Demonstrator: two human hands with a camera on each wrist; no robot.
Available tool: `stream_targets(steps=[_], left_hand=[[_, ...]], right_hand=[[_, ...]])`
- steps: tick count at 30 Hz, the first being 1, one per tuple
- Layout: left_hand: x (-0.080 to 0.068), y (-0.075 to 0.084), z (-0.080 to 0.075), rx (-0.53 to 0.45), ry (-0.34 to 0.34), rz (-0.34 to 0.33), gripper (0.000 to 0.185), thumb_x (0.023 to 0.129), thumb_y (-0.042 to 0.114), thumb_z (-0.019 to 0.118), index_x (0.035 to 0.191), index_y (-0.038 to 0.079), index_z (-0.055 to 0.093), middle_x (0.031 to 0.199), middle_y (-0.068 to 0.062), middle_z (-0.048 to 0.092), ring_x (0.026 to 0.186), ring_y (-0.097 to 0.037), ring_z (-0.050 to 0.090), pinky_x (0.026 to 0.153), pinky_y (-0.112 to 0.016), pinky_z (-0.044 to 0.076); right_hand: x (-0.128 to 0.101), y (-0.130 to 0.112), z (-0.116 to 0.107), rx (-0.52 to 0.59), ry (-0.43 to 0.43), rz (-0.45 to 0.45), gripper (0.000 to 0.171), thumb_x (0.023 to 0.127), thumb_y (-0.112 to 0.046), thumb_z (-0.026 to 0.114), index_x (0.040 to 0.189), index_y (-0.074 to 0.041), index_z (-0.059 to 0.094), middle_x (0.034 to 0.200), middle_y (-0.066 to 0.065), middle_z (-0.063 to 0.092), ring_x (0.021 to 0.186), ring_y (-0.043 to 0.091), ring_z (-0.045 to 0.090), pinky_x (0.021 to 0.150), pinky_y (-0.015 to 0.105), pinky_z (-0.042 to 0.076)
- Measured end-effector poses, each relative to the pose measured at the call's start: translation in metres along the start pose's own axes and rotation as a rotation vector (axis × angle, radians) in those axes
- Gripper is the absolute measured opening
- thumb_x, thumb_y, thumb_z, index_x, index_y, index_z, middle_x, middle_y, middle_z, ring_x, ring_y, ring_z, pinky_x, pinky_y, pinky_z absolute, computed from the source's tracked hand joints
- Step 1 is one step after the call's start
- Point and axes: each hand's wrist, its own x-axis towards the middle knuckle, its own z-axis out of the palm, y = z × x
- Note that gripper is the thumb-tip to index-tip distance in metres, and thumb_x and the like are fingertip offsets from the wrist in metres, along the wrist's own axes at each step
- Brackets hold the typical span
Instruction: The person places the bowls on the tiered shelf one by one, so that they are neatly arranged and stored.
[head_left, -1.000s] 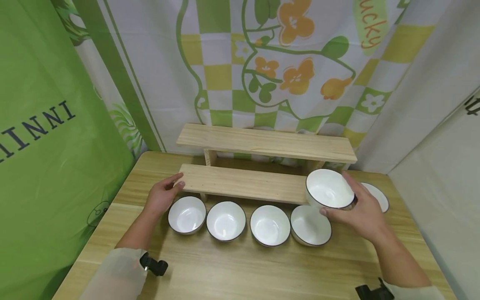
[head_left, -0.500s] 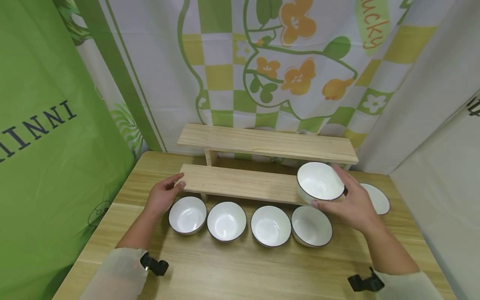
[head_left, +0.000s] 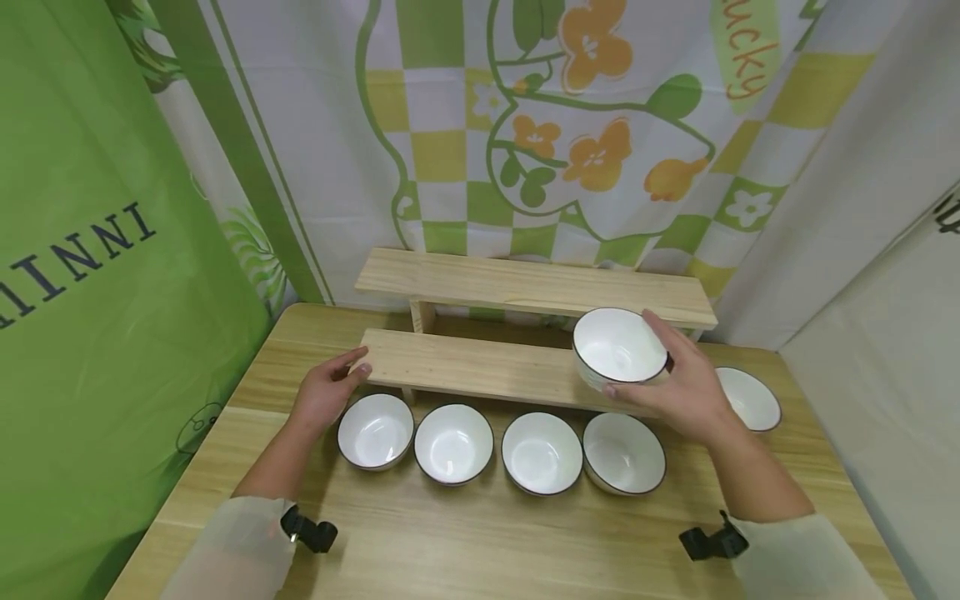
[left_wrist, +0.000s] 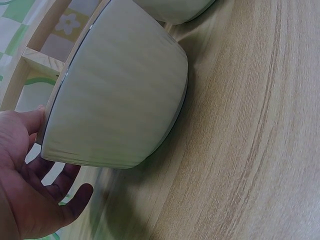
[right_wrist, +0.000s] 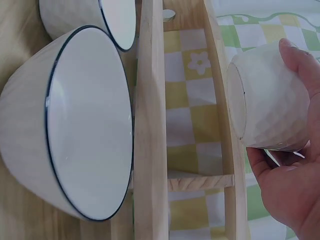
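Fingers (head_left: 651,327) of the right hand (head_left: 678,383) are being curled round the far side of a white bowl (head_left: 619,347) with a dark rim, while the thumb is being pressed against its near side, so the bowl is being gripped and held just above the right end of the lower shelf board (head_left: 480,366). In the right wrist view the bowl (right_wrist: 267,100) is being clasped with its ridged outer wall and flat foot turned toward the camera, the fingertips (right_wrist: 295,52) being laid over its top edge.

Fingers (head_left: 352,362) of the left hand (head_left: 324,392) are being held straight and relaxed, with their tips being rested against the left end of the lower shelf board; nothing is being gripped by them. In the left wrist view the hand (left_wrist: 30,185) is being kept just beside the outer wall of the leftmost bowl (left_wrist: 117,100).

Just below both sets of fingers, four more white bowls are being kept in a row on the wooden table (head_left: 480,533): the leftmost bowl (head_left: 374,431), a second bowl (head_left: 453,443), a third bowl (head_left: 542,452) and a fourth bowl (head_left: 624,452). To the right of the right-hand fingers, a fifth bowl (head_left: 748,398) is being left on the table. Beyond the fingers, the upper shelf board (head_left: 525,286) is being backed by a patterned curtain (head_left: 570,133).
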Motion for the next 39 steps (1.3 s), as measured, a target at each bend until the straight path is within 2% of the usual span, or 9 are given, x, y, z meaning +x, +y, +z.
stream_targets(steps=[7,13,22,31,39], left_hand=[[0.001,-0.002,0.000,-0.012,-0.003,0.004,0.057,0.100,0.051,0.066,0.148,0.022,0.060,0.158,-0.015,0.047,0.144,-0.039,0.043,0.117,-0.052,0.038],[0.003,-0.004,0.000,-0.013,0.008,-0.006,0.057,0.099,0.052,0.067,0.147,0.023,0.061,0.157,-0.014,0.048,0.143,-0.038,0.045,0.117,-0.051,0.039],[0.006,-0.005,0.001,-0.016,0.002,0.008,0.058,0.099,0.054,0.067,0.147,0.022,0.061,0.157,-0.015,0.048,0.144,-0.038,0.044,0.116,-0.051,0.039],[0.004,-0.004,0.002,-0.018,0.009,0.013,0.057,0.099,0.052,0.067,0.147,0.021,0.061,0.156,-0.015,0.049,0.143,-0.037,0.045,0.116,-0.050,0.040],[-0.001,0.000,0.001,-0.022,-0.004,-0.005,0.058,0.100,0.052,0.066,0.149,0.021,0.059,0.158,-0.016,0.046,0.145,-0.038,0.043,0.117,-0.051,0.039]], right_hand=[[0.011,-0.010,0.005,0.011,-0.010,0.007,0.127,0.067,-0.050,0.098,0.166,-0.020,0.025,0.165,0.019,0.032,0.146,0.045,0.037,0.113,0.064,0.036],[0.021,-0.017,0.009,0.010,-0.023,0.001,0.126,0.067,-0.053,0.096,0.166,-0.022,0.025,0.166,0.019,0.031,0.147,0.045,0.035,0.114,0.065,0.034],[0.032,-0.028,0.016,0.064,-0.041,-0.016,0.126,0.067,-0.052,0.097,0.166,-0.026,0.025,0.167,0.016,0.030,0.149,0.042,0.033,0.115,0.064,0.033],[0.044,-0.038,0.026,0.042,-0.049,-0.039,0.126,0.066,-0.054,0.097,0.166,-0.024,0.026,0.166,0.016,0.031,0.150,0.043,0.031,0.116,0.065,0.030],[0.054,-0.047,0.035,0.052,-0.058,-0.037,0.126,0.065,-0.055,0.097,0.166,-0.024,0.028,0.165,0.015,0.033,0.150,0.039,0.032,0.118,0.061,0.030]])
